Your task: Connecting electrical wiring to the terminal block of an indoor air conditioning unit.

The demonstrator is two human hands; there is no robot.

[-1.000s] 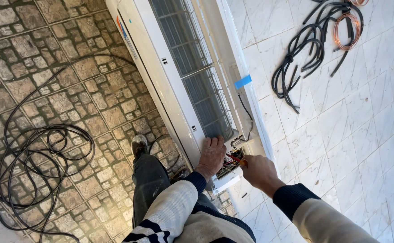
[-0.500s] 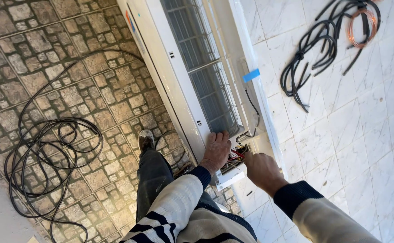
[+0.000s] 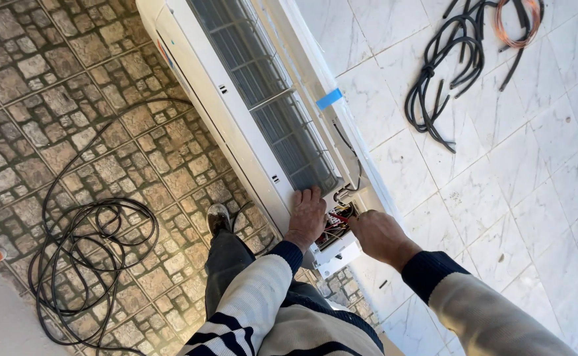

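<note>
One air-conditioner unit (image 3: 249, 112) — lengthwise upper-left to lower-right.

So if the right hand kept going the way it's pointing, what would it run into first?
Most likely the bundle of coloured wires in the open end of the white air conditioner: the right hand reaches straight toward them, though depth is unclear.

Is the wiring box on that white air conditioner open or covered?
Open: red and other wires show bare at the air conditioner's end, between both hands.
</note>
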